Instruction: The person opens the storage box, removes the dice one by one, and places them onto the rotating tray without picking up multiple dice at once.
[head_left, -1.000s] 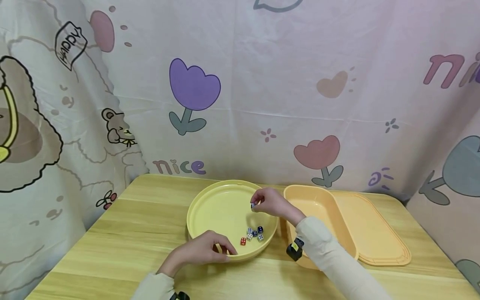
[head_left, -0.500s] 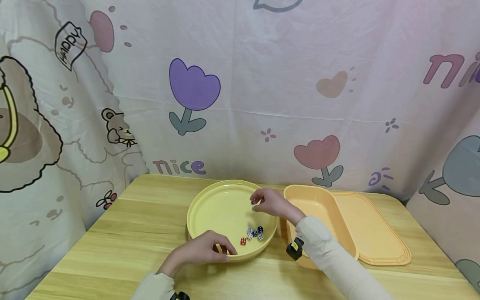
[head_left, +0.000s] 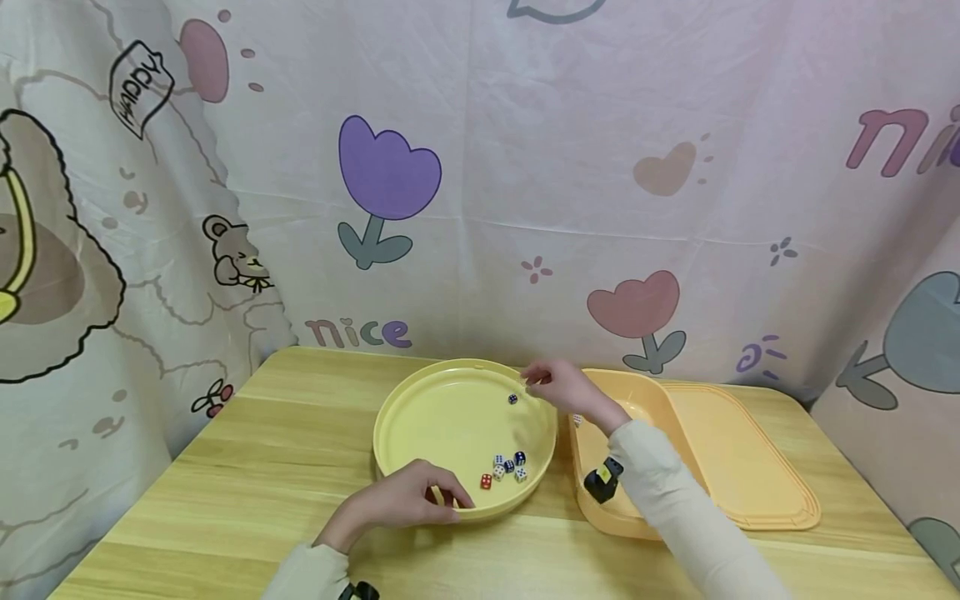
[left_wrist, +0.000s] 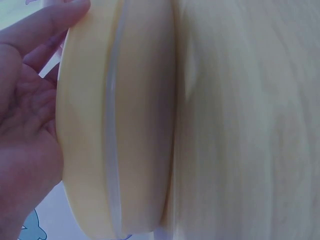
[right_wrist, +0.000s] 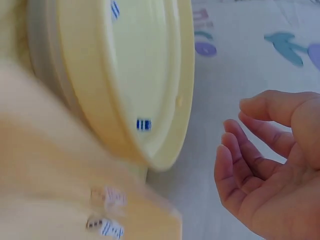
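Observation:
My left hand (head_left: 412, 496) grips the near rim of a round yellow tray (head_left: 420, 417), fingers over the inside and thumb outside; the left wrist view shows that hand (left_wrist: 30, 110) against the tray's side wall (left_wrist: 85, 125). A dark blue die (head_left: 513, 399) lies alone at the tray's back right. A group of dice sits near the front right: a red die (head_left: 486, 482), a dark blue die (head_left: 521, 458) and several others, white and blue. My right hand (head_left: 566, 390), fingers loosely bent and holding nothing, hovers between the tray's right rim and the orange box.
Right of the tray stands an oblong orange box (head_left: 667, 417), partly hidden by the right forearm, with white dice (right_wrist: 111, 229) inside. Its flat orange lid (head_left: 750, 458) lies beside it on the wooden table (head_left: 225, 500). A printed curtain (head_left: 487, 167) hangs behind.
My right hand has let go of the dark blue die, which now lies in the tray, and has moved right toward the box. The left hand stays at the rim.

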